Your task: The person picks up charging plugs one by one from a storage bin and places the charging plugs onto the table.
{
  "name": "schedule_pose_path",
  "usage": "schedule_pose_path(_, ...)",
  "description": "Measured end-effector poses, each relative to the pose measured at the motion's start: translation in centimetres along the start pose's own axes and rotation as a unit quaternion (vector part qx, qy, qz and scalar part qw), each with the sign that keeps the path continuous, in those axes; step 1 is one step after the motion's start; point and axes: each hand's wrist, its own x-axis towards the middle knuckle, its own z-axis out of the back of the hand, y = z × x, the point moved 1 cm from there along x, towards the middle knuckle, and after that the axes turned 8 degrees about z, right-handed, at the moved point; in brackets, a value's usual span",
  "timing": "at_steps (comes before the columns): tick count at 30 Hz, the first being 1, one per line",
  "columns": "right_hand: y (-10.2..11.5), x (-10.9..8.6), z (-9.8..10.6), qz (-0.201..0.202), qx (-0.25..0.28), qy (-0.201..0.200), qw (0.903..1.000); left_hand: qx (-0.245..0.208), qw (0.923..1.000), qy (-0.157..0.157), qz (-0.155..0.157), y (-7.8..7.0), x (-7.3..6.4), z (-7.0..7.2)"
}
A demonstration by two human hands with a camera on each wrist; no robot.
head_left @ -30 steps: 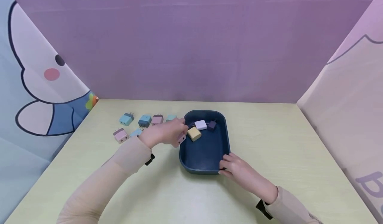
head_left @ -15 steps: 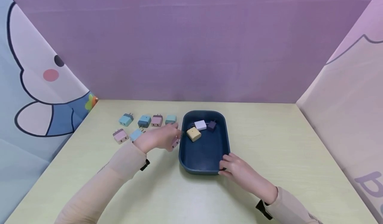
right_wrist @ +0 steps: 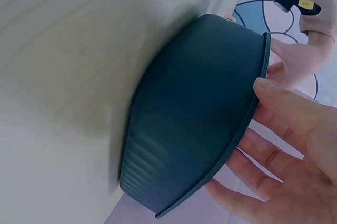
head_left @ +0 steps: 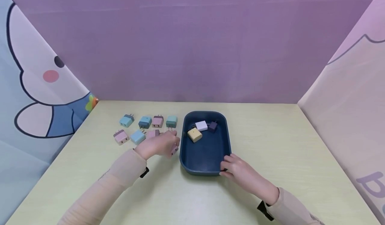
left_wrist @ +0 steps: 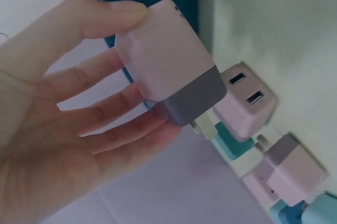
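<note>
one counter (head_left: 270,135) under everything, then the dark blue tray (head_left: 205,155). how would that handle?

– stiff plastic by its look, probably light, apt to slide if bumped. the rim is the place to hold.

– and the right grip (head_left: 239,172)?

– pinching the tray's near right corner, thumb on the outer wall, fingers over the rim.

– the left grip (head_left: 157,145)?

– pinching the pink plug (left_wrist: 163,50) just outside the tray's left side, near the loose plugs (head_left: 137,137); thumb on one side, fingers on the other.

– fragile?

– i'd guess hard, light and fairly tough, but the smooth shell could slip. the broad pink sides suit fingertips best.

– and the smallest part?

– its prongs (left_wrist: 203,125), out of the grey end. they could catch, so i'd leave them untouched.
</note>
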Motion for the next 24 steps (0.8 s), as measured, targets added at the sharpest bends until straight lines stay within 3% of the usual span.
schedule_pose_path(13, 0.1, 0.1, 0.1, -0.002, 0.003, 0.005, 1.0000, -0.015, 0.9994, 0.026, 0.017, 0.7, 0.3, -1.7)
schedule_pose_path(24, 0.2, 0.2, 0.3, -0.007, 0.007, 0.010, 0.9999, -0.016, 0.9996, 0.025, 0.000, 1.4, 0.6, -2.4)
